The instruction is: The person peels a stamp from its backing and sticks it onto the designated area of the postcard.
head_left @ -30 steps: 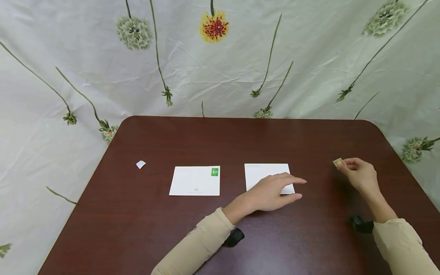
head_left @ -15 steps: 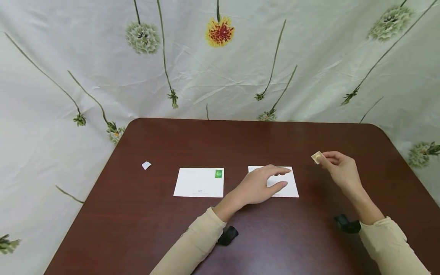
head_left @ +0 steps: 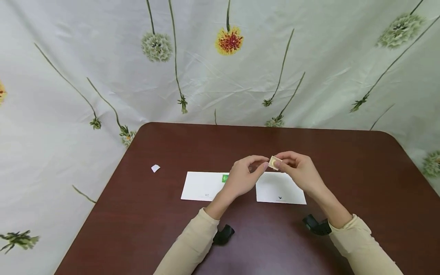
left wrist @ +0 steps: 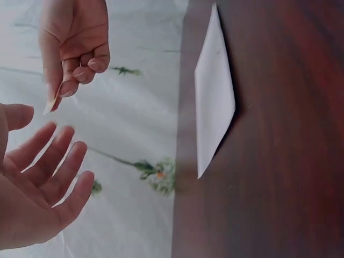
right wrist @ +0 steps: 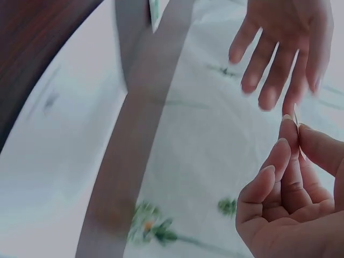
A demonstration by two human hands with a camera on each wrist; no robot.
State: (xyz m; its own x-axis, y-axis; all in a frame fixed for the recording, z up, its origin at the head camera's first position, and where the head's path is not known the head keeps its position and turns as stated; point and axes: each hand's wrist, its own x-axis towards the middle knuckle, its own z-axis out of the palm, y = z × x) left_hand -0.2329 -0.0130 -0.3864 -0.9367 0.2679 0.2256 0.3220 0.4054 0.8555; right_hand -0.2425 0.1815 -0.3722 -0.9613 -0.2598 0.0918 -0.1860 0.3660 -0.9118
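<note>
Small yellowish square (head_left: 274,163) held up near the far edge of the dark-marked white card (head_left: 280,189)
The right hand (head_left: 300,171) pinches it; the left hand (head_left: 242,176), its grip loose and empty, hovers by the card's left side. A clumsy left-hand grab could bend or drop it.

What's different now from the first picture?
The right hand moved left, carrying the little pinched square close to the left hand, which shifted left too, now hiding part of the left card. Nothing was let go. That card, the right card and the white scrap stayed on the table.
</note>
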